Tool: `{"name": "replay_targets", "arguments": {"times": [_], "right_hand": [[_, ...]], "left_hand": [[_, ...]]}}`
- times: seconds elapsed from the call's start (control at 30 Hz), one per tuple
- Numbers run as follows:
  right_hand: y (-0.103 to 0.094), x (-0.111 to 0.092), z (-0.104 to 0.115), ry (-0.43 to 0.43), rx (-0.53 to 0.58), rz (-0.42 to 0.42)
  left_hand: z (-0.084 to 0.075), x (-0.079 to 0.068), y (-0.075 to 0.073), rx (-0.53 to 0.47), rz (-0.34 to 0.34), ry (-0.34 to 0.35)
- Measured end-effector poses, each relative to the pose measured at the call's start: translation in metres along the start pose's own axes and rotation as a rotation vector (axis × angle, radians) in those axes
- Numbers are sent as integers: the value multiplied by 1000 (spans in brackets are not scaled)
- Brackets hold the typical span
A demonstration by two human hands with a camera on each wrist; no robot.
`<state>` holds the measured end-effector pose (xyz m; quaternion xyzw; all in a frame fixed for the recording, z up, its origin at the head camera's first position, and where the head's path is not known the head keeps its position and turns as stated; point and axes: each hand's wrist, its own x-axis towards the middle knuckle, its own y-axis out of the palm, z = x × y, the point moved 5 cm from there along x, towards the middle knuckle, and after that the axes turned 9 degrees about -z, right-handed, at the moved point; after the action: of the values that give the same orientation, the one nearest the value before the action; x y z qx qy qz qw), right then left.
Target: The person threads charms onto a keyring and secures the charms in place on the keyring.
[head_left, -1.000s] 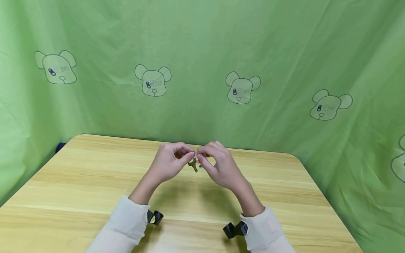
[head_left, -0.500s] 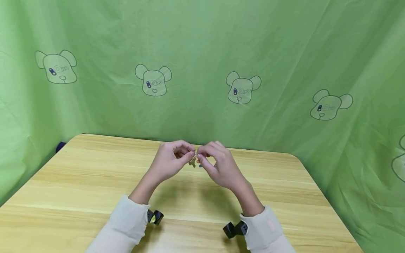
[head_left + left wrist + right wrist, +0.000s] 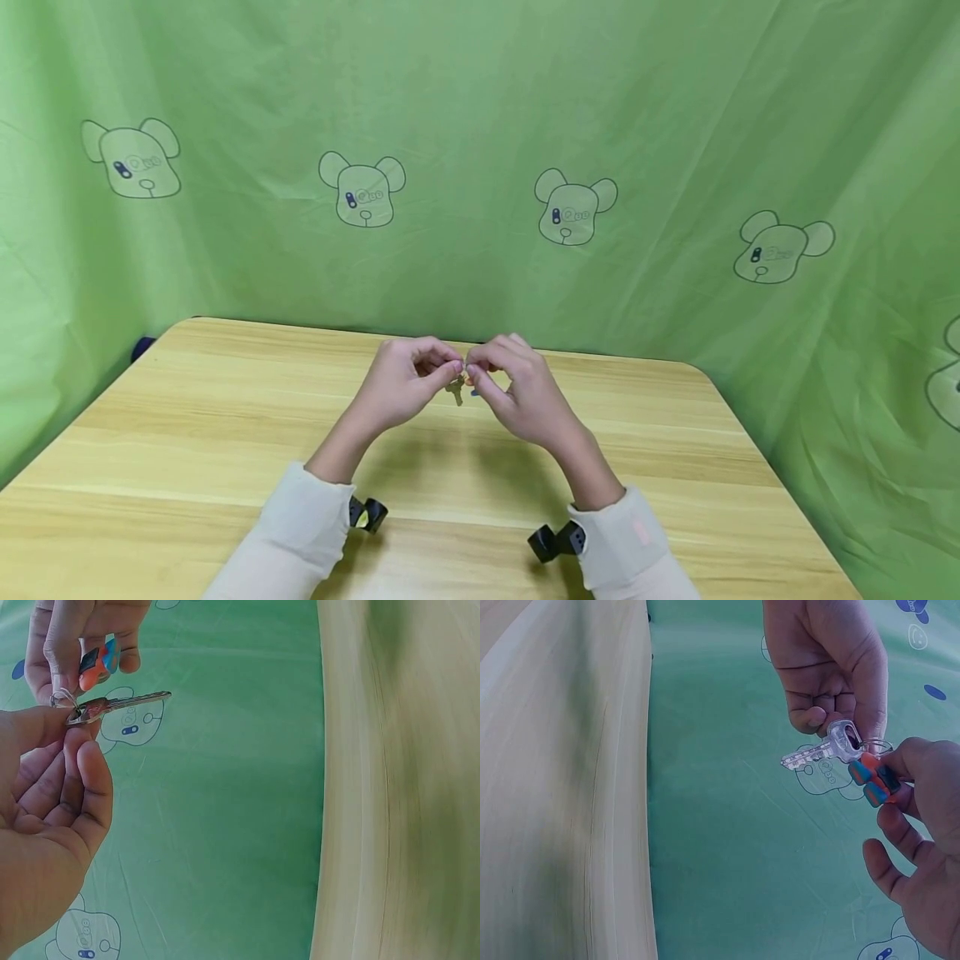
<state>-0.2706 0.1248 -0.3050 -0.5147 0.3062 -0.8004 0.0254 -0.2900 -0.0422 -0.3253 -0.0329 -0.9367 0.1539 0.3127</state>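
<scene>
Both hands meet above the far part of the table. My left hand (image 3: 397,385) pinches a metal key ring (image 3: 64,697) between thumb and index finger, close to the key's head. From the ring hangs a metal key (image 3: 817,754), its toothed blade pointing toward the table side in both wrist views. My right hand (image 3: 517,392) pinches the other side of the ring with thumb and forefinger. Beside those right fingertips dangles a small orange, blue and black charm (image 3: 871,780). Fingertips partly hide the ring, so whether the key is fully threaded on it I cannot tell.
A light wooden table (image 3: 225,433) lies under the hands, its far edge just behind them. Green cloth (image 3: 465,100) printed with bear heads encloses the back and sides. Each wrist wears a small black camera (image 3: 367,517) on the inner side.
Both hands stay nearly in place. The key tipped up half a second ago and now hangs down again, angled slightly differently than a second ago.
</scene>
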Motion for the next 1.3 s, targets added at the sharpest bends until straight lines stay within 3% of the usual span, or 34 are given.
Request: {"name": "replay_targets", "arguments": {"times": [0.33, 1.0, 1.3], "right_hand": [[0, 1, 2, -19, 5, 2], [0, 1, 4, 27, 19, 37], [1, 1, 4, 45, 45, 43]], "left_hand": [[1, 0, 0, -6, 0, -10], [3, 0, -4, -47, -24, -83], [2, 1, -4, -70, 1, -84]]}}
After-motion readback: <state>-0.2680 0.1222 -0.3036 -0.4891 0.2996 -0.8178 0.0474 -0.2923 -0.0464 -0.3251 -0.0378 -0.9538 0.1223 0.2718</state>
